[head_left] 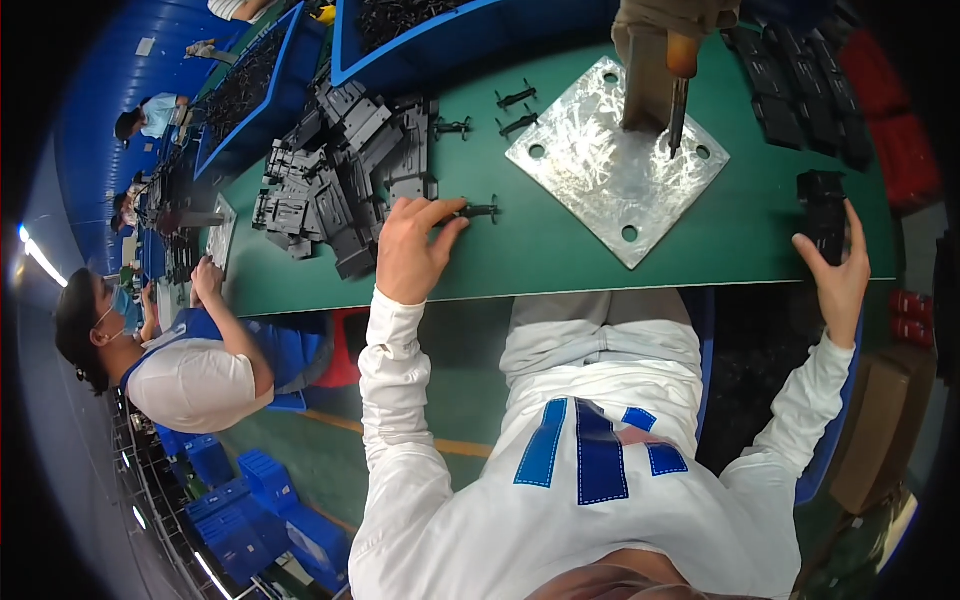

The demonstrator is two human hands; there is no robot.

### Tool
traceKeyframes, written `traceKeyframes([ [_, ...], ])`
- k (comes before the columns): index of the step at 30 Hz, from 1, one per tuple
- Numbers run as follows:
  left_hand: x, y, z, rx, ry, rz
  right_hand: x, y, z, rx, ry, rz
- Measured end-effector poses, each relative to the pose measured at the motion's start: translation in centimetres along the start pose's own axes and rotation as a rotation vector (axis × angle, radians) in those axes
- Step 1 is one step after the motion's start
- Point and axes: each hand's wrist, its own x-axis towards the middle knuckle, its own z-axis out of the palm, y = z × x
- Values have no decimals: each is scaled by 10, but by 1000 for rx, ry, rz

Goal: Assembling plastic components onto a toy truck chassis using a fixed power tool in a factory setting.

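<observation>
Pinches a small black bracket (486, 210) with the left hand (413, 252) beside heaped black plates (335, 185) on the green worktop (500, 262); grips a black housing (824, 212) with the right hand (841, 285).

The room has a blue wall (95, 105), green floor (468, 375) and bright light (42, 258).

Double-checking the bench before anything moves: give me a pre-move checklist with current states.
1. Left hand at small black part: ok.
2. Left grip firm: cannot tell.
3. Right hand at larger black part: ok, thumb and fingers on opposite sides.
4. Metal plate lying on green table: ok.
5. Pointed tool apart from both hands: ok.
6. Black-part pile neatly stacked: not ok, heaped askew.
</observation>
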Motion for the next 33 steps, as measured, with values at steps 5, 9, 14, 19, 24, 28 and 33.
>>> traceKeyframes([
  [5,2,8,5,21,84,52,-42,-63,28,316,-212,184],
  [9,-1,53,18,-111,217,8,-59,-86,54,267,-306,35],
  [14,-1,129,22,-695,-73,49,-77,-114,68,233,-395,-176],
  [19,-1,117,23,-810,-177,294,-79,-125,68,445,-551,-232],
  [24,-6,115,15,-809,-170,334,-85,-138,71,391,-496,-377],
  [28,-14,119,22,-947,-122,237,-93,-135,87,497,-532,-484],
  [33,-16,120,23,-1011,-65,202,-91,-134,87,547,-556,-469],
])
